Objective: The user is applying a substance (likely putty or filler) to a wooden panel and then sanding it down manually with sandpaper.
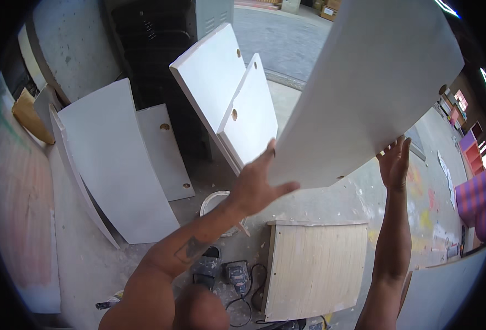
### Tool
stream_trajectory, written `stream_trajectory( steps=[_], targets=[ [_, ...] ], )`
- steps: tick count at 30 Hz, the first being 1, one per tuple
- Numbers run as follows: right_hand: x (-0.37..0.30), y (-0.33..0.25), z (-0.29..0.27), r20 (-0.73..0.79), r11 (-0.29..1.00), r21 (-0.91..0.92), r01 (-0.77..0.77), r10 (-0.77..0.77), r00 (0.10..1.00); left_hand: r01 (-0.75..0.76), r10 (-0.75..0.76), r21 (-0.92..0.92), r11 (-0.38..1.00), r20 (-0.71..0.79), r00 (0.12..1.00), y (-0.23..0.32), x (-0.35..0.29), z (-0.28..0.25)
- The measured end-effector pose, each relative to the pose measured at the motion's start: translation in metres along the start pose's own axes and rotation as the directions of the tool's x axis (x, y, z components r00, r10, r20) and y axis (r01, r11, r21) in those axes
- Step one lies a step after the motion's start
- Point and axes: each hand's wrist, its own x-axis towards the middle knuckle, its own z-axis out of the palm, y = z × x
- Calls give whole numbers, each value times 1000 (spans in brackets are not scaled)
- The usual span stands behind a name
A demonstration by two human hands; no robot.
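Observation:
A large white panel (pixel 369 82) is raised at a tilt in front of me, with a round hole near its right edge. My left hand (pixel 259 184) grips its lower left corner, thumb pointing right beneath the edge. At the lower right edge my right hand (pixel 394 160) supports the panel, its fingers partly hidden behind it. Just left of my left hand, a white board with round holes (pixel 251 110) leans against another white board (pixel 212 71). Below the raised panel, a pale wooden box-like piece (pixel 320 269) rests on the floor.
More white boards (pixel 116 159) lean together at the left, beside a holed one (pixel 163 154). A white bucket (pixel 212 201) stands behind my left forearm. A corded power tool (pixel 237 275) lies near my sandalled foot (pixel 207 267). Purple striped furniture (pixel 474 198) is at the far right.

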Motion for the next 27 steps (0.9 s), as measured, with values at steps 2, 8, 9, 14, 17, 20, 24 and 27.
stream_trajectory(
  steps=[2,8,9,14,17,20,24,27],
  targets=[
    [12,32,-2,12,999,-9,-38,38,999,72,-72,8,997,69,995,-20,-18,10],
    [27,120,4,56,988,-22,-154,155,986,369,-346,-24,929,296,890,-70,-55,28],
    [29,132,7,51,986,-20,-166,167,985,387,-360,-30,921,309,880,-77,-59,30],
    [40,181,22,39,964,-32,-265,266,963,306,-401,322,896,290,869,-98,-77,39],
    [51,206,32,41,952,-21,-306,306,951,299,-427,359,884,363,828,-105,-82,42],
    [65,227,43,22,943,-22,-332,333,943,298,-439,381,876,370,819,-107,-85,46],
    [82,245,59,50,939,-88,-333,338,940,299,-436,372,879,370,821,-111,-84,44],
    [92,252,73,72,924,-146,-353,366,928,319,-460,381,868,374,805,-115,-84,37]
  ],
)
